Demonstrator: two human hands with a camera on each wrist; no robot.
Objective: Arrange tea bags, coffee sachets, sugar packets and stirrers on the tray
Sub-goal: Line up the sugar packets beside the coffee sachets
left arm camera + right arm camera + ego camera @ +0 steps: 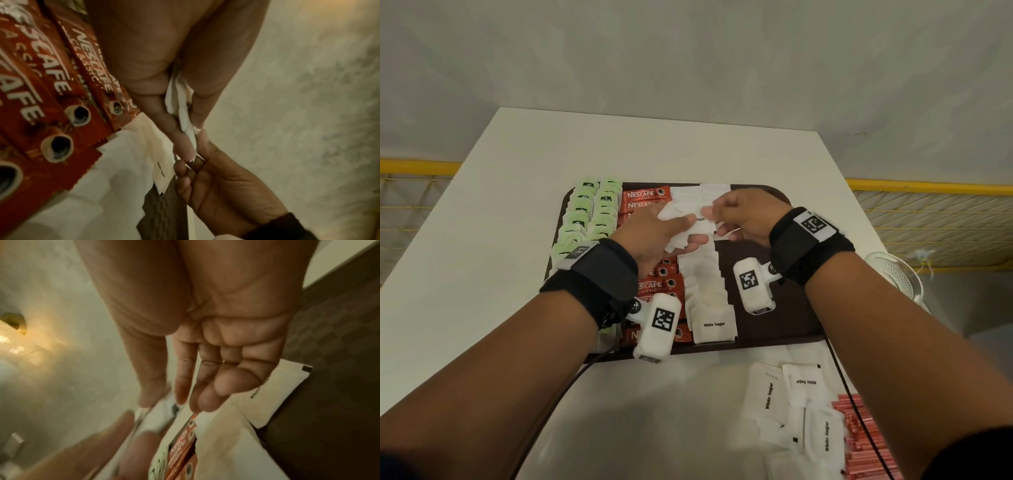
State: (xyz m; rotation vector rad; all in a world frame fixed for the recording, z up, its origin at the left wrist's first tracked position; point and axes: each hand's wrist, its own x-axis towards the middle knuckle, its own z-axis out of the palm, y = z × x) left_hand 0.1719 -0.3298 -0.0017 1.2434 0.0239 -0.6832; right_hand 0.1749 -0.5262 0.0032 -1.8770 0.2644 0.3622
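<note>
A brown tray [784, 308] lies on the white table. It carries two columns of green tea bags [585, 212], a column of red coffee sachets [643, 198] and a row of white sugar packets [705, 291]. Above the tray's middle, my left hand [688, 229] grips a small bunch of sugar packets [674, 216]. My right hand [722, 214] pinches the end of one packet from that bunch between thumb and forefinger. The left wrist view shows the bunch [180, 104] between my fingers, over the sachets [51, 97]. In the right wrist view my other fingers hang loosely over the tray [329, 386].
Loose sugar packets [791, 411] lie on the table in front of the tray at the right, beside a pile of red stirrers [859, 438]. A clear glass vessel [893, 274] stands at the table's right edge. A yellow railing runs behind the table.
</note>
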